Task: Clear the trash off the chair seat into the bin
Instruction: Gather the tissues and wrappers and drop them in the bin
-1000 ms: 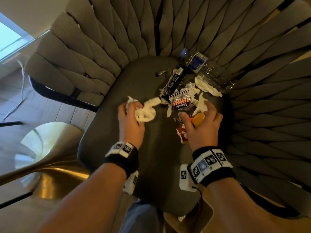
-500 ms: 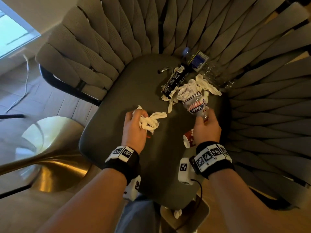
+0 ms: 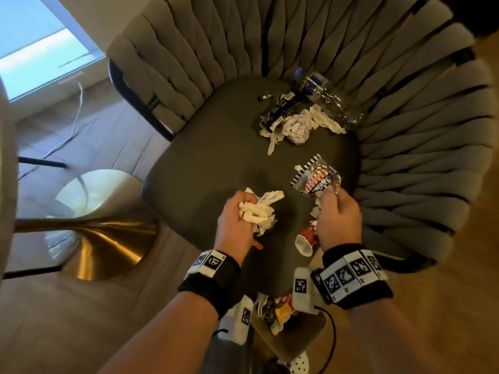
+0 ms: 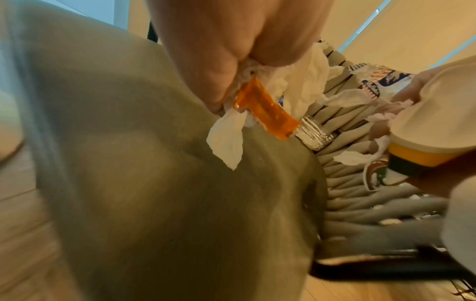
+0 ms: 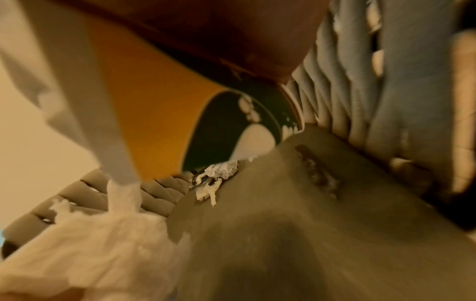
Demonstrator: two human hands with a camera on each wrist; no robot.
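Note:
My left hand (image 3: 237, 220) grips a wad of crumpled white tissue (image 3: 262, 210) with an orange wrapper (image 4: 265, 110) sticking out under the palm. My right hand (image 3: 334, 220) holds a striped candy wrapper (image 3: 314, 179), tissue scraps and a red paper cup (image 3: 306, 238) below the palm. Both hands hover above the front of the dark chair seat (image 3: 205, 171). At the seat's back lie more tissue (image 3: 295, 128), a dark wrapper (image 3: 280, 110) and a crushed clear plastic bottle (image 3: 329, 99). A bin (image 3: 294, 338) with trash in it stands below the seat's front edge, between my wrists.
The chair's woven padded backrest (image 3: 405, 136) curves round the seat on the far and right sides. A brass table base (image 3: 89, 230) stands on the wooden floor at the left. A cable (image 3: 73, 125) trails across the floor near the window.
Both hands have pulled back toward the seat's front with their trash. The striped wrapper has left the pile at the back and now hangs from my right hand.

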